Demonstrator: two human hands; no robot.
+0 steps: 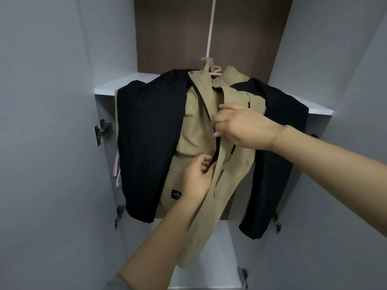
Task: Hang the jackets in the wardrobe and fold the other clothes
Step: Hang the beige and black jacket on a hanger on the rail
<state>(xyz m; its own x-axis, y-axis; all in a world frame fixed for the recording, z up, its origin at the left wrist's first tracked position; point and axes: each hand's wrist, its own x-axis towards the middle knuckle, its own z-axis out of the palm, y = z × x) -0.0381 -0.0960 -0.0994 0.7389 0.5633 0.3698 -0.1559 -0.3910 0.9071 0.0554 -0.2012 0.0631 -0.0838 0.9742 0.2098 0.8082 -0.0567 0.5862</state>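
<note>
The tan jacket (201, 130) hangs at the centre of the frame inside the open wardrobe (62, 101), on a pink hanger (216, 72) whose hook shows just under the white rail (210, 28) in the upper middle; its sleeves are black, one falling down the left of the frame and the other down the right. The right hand (240, 126), coming in from the right edge, pinches the jacket's dark-edged front opening just above centre, fingers curled around the fabric; the left hand (196, 176), rising from the lower middle, pinches the same opening lower down, thumb and fingers closed on the edge; the two hands are near each other along one line, so the step in hand looks like closing or straightening the front.

The risks come from that pull; both hands drag on one side of the garment, and a downward tug could tilt the hanger so that a shoulder slips off, or lift the hook off the rail; whether the hook sits fully over the rail I cannot tell, since the collar hides it. The front panel at the lower centre hangs twisted and loose, and if it is closed like that the jacket may hang crooked; fabric could also catch in the fastening. The left sleeve lies close to the door hinge (102, 130) at the left of the frame and might snag there when the doors close.
</note>
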